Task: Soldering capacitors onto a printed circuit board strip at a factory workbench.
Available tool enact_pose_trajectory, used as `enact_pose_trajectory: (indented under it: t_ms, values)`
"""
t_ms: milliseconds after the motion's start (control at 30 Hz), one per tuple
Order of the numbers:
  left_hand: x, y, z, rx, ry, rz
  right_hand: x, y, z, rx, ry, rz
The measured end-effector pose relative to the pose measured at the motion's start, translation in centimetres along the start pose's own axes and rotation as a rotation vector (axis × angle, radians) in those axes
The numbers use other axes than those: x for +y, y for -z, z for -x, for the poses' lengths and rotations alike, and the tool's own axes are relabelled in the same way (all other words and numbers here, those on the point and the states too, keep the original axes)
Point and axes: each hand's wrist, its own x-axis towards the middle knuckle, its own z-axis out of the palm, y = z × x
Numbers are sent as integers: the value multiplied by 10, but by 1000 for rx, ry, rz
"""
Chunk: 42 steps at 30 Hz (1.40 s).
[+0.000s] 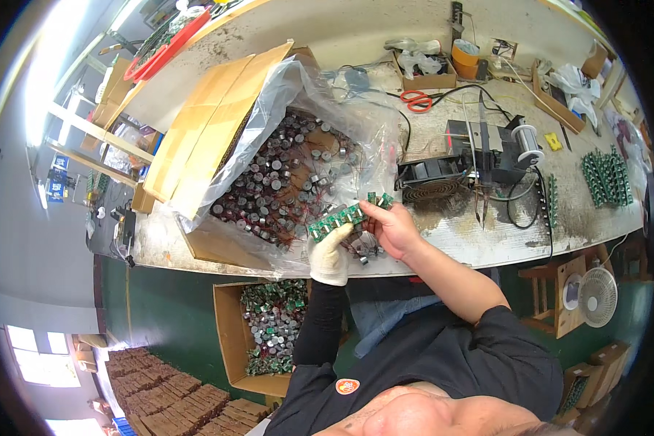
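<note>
A strip of small green circuit boards [338, 220] is held over the front edge of the workbench. My left hand [329, 258], in a white knit glove, is closed round its left part, with the thumb on top. My bare right hand [391, 231] pinches the strip near its right end. Small green board pieces [386, 199] show just beyond the right fingers. Beneath the hands lie several small round metal parts with thin wires [365, 251], partly hidden. A big heap of the same metal parts [276, 174] fills a plastic-lined cardboard box [203, 123] lying open to the left.
To the right stand a soldering stand with a solder spool [527, 142] and a black fan [430, 182]. Red scissors [416, 101] lie behind. More green board strips [607, 178] are at far right. Below the bench edge, a carton [230, 334] holds boards and metal parts.
</note>
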Motion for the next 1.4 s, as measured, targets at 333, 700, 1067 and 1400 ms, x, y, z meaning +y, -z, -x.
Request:
enact_pose_trajectory:
  t_ms: [333,700,1067,1400]
  values:
    - [2,-2,-3,134,-108,-282,8,1,-10,-27,-53,-99]
    - [12,6,-2,15,211,213,14,1,-14,105,-122,-155]
    - [28,-2,8,-6,173,-40,15,4,-14,49,60,37]
    - [11,-3,-1,76,26,-206,18,-5,-10,35,94,105]
